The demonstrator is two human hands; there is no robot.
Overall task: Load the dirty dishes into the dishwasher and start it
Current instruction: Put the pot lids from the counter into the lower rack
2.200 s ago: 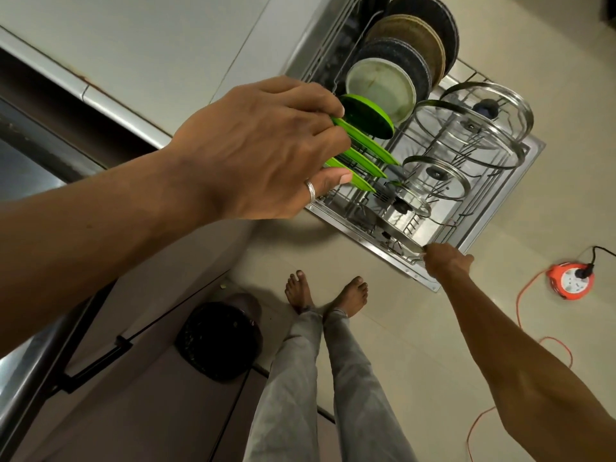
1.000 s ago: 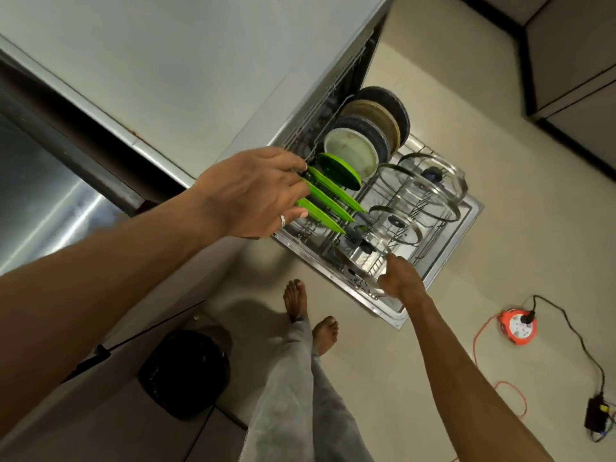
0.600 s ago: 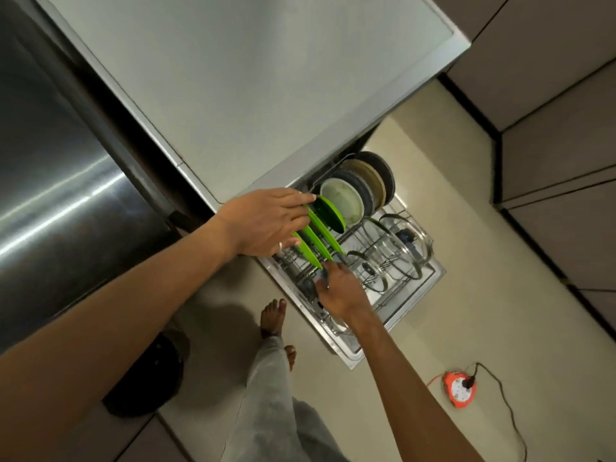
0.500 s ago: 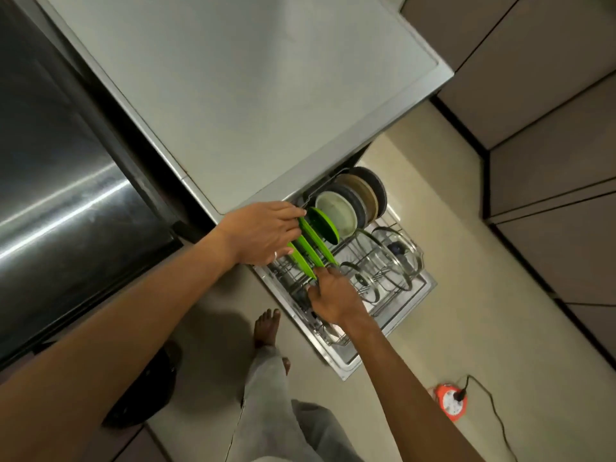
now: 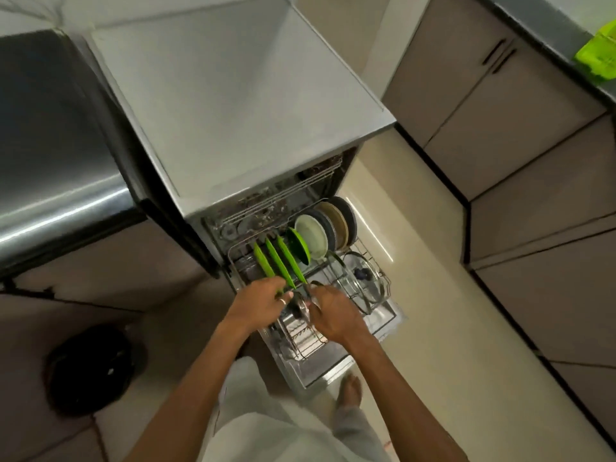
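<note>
Rack (image 5: 383, 281) crowded: green plates (image 5: 278, 261), glass lids (image 5: 363, 275) beside right hand (image 5: 333, 315) fingers (image 5: 316, 296) clamped on small lid (image 5: 299, 308) (left hand (image 5: 263, 306): unclear).

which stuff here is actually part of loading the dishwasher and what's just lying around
Job: dishwasher, lower rack, green plates, round plates, glass lids, small lid between left hand and right hand.
Lying about: black bin, green item on the counter, steel appliance.
</note>
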